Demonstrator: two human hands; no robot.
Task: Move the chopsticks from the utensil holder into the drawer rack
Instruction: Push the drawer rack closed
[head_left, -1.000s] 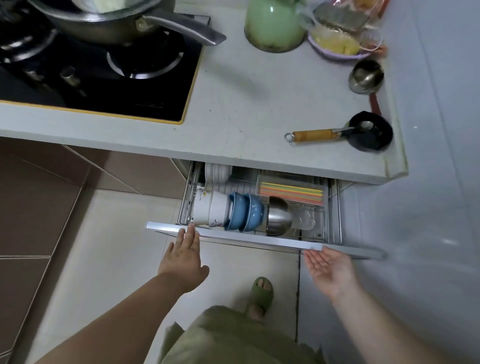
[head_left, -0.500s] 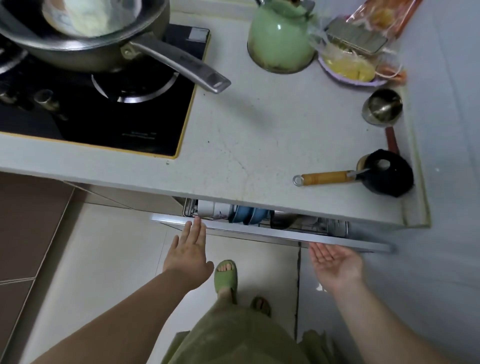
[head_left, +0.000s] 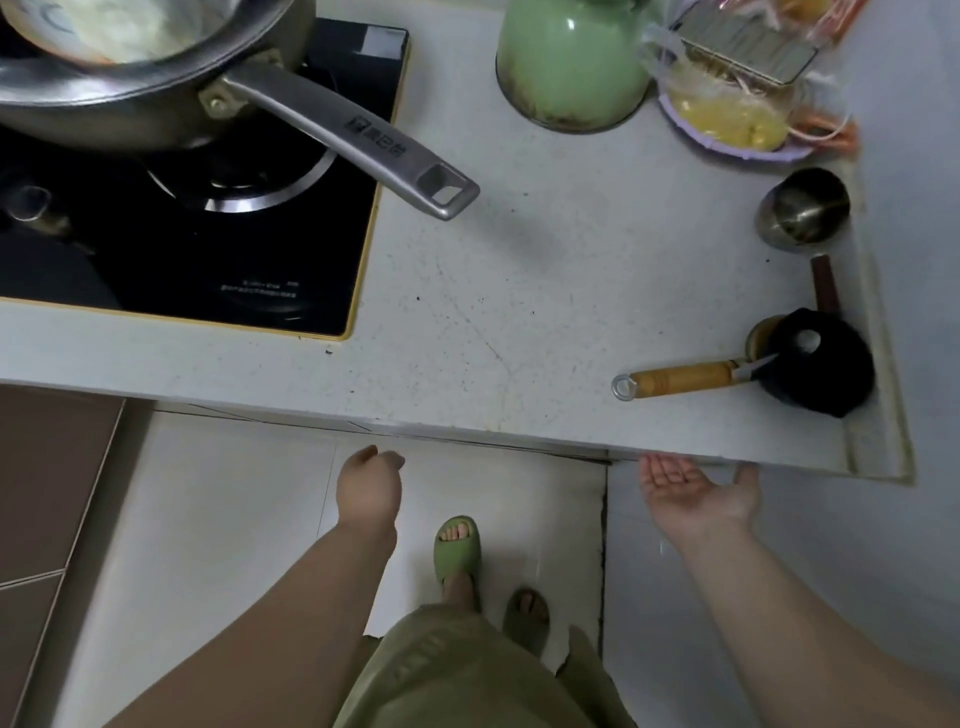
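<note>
The drawer with its rack and the chopsticks is out of sight under the white countertop (head_left: 519, 291); only the counter's front edge shows. My left hand (head_left: 370, 488) hangs just below that edge, fingers curled in, holding nothing. My right hand (head_left: 696, 491) is palm up with fingers spread, its fingertips at the underside of the counter edge. No utensil holder is in view.
On the counter: a black hob (head_left: 197, 223) with a steel pan whose handle (head_left: 358, 145) juts right, a green kettle (head_left: 571, 67), a bowl of food (head_left: 737, 119), a metal cup (head_left: 802, 208), a wooden-handled tool (head_left: 680, 379) and a black object (head_left: 821, 364). My slippered feet (head_left: 457, 551) stand on the tile floor.
The drawer slid shut under the counter and its contents went out of sight. My left hand came off its front and curled. The camera tilted up toward the counter.
</note>
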